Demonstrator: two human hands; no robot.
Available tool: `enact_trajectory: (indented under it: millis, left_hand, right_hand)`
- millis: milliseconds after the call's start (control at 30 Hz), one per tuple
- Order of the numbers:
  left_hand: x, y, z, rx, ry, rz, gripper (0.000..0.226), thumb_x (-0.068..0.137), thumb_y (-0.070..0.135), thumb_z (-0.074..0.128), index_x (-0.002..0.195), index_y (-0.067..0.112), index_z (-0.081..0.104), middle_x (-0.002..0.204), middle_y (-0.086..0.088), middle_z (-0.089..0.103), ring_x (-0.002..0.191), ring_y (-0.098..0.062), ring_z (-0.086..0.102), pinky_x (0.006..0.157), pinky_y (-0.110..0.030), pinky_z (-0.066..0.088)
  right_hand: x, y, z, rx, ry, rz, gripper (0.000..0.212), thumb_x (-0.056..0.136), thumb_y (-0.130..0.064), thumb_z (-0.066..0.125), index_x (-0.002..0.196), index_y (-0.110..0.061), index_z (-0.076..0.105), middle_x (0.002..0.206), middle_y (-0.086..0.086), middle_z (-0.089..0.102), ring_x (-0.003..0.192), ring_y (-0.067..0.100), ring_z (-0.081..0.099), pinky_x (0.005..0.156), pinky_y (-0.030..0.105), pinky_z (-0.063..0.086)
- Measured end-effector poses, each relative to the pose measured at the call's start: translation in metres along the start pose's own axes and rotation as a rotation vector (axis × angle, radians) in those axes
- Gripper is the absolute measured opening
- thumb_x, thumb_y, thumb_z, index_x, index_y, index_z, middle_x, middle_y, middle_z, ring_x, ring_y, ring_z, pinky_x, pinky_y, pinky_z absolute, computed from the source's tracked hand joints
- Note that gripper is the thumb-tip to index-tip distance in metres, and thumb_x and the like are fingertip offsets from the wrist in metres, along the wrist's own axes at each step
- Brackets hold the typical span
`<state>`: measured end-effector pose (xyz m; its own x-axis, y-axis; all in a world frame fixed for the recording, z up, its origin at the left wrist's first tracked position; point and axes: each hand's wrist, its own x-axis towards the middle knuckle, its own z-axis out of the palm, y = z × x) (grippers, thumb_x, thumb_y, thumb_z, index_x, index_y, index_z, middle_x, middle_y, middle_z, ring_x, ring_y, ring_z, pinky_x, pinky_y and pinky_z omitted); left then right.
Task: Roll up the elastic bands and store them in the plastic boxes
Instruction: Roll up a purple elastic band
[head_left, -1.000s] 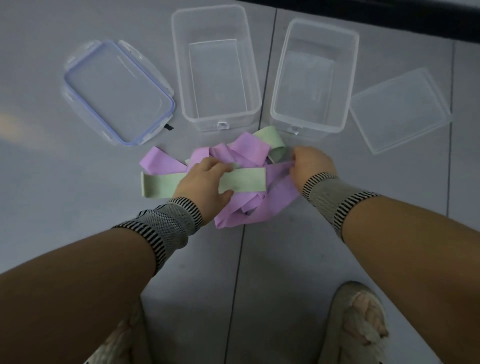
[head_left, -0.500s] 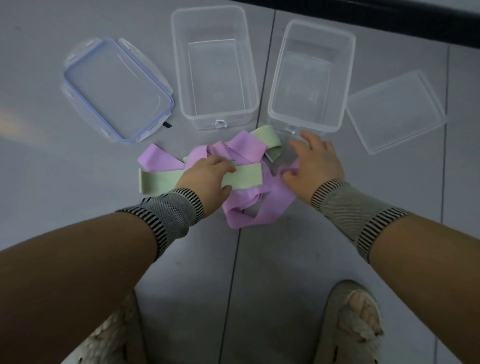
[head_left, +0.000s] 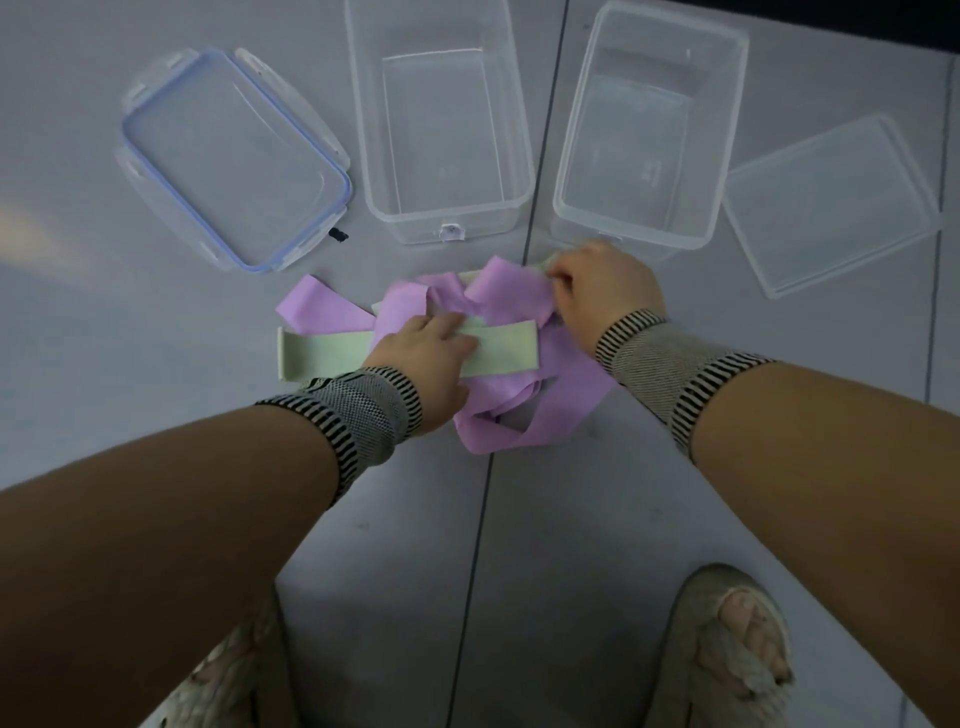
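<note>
A tangled heap of purple elastic bands (head_left: 540, 405) lies on the grey floor with pale green bands (head_left: 322, 353) mixed in. My left hand (head_left: 426, 358) rests on a flat green band, fingers curled over its top edge. My right hand (head_left: 602, 291) pinches the far end of a purple band (head_left: 511, 293) at the heap's right side, over a second green band end. Two clear plastic boxes stand open and empty beyond the heap: one in the middle (head_left: 441, 218), one to the right (head_left: 639, 228).
A clear lid with a blue seal (head_left: 234, 156) lies left of the boxes, and a plain clear lid (head_left: 831, 208) lies to the right. My two sandalled feet (head_left: 727, 649) are at the bottom. A dark floor seam (head_left: 498, 415) runs under the heap.
My right hand, spread flat beside the heap half a second ago, has moved up and curled to pinch the purple band's end. My left hand has stayed on the green band.
</note>
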<state>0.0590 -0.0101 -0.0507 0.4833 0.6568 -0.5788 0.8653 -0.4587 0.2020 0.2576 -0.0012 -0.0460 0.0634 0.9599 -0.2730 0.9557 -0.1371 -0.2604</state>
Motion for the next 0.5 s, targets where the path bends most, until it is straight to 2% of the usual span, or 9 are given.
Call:
enact_trajectory:
  millis: [167,267,333,400,500]
  left_hand:
    - [0.0,-0.001,-0.007,-0.148,0.025,-0.015,0.056,0.09,0.028,0.055,0.142,0.023,0.035,0.154,0.001,0.021,0.136,-0.024,0.033,0.106,-0.037,0.034]
    - [0.007,0.0,-0.015,-0.295,0.131,-0.064,0.051,0.088,0.02,0.055,0.137,0.021,0.042,0.146,-0.001,0.034,0.127,-0.024,0.043,0.102,-0.037,0.04]
    - [0.011,0.0,-0.016,-0.305,0.133,-0.088,0.049,0.088,0.019,0.055,0.135,0.022,0.045,0.141,-0.003,0.042,0.123,-0.024,0.047,0.099,-0.035,0.04]
    - [0.013,0.001,-0.013,-0.251,0.105,-0.091,0.05,0.088,0.022,0.055,0.136,0.022,0.043,0.14,-0.003,0.044,0.124,-0.024,0.046,0.098,-0.034,0.039]
    - [0.01,0.001,-0.008,-0.202,0.093,-0.077,0.058,0.089,0.026,0.056,0.143,0.022,0.034,0.148,0.0,0.035,0.13,-0.023,0.042,0.101,-0.034,0.037]
  right_hand:
    - [-0.006,0.004,-0.012,0.036,0.042,0.019,0.023,0.097,-0.025,0.041,0.103,-0.014,0.061,0.096,0.01,0.066,0.088,0.032,0.058,0.072,0.034,0.041]
    - [0.0,-0.01,-0.009,0.153,0.077,-0.021,0.018,0.094,-0.023,0.046,0.106,-0.015,0.056,0.106,0.007,0.06,0.094,0.029,0.056,0.075,0.032,0.04]
    - [0.003,-0.022,-0.001,0.127,-0.082,-0.11,0.038,0.09,-0.034,0.055,0.125,-0.02,0.05,0.127,0.004,0.052,0.112,0.026,0.052,0.09,0.035,0.043]
    - [0.004,-0.028,0.008,0.016,-0.279,-0.123,0.053,0.087,-0.045,0.059,0.133,-0.023,0.046,0.134,0.004,0.046,0.119,0.025,0.049,0.095,0.037,0.042]
    - [0.002,-0.026,0.018,-0.138,-0.286,-0.153,0.031,0.093,-0.037,0.05,0.112,-0.016,0.063,0.117,0.009,0.052,0.102,0.031,0.056,0.08,0.034,0.042]
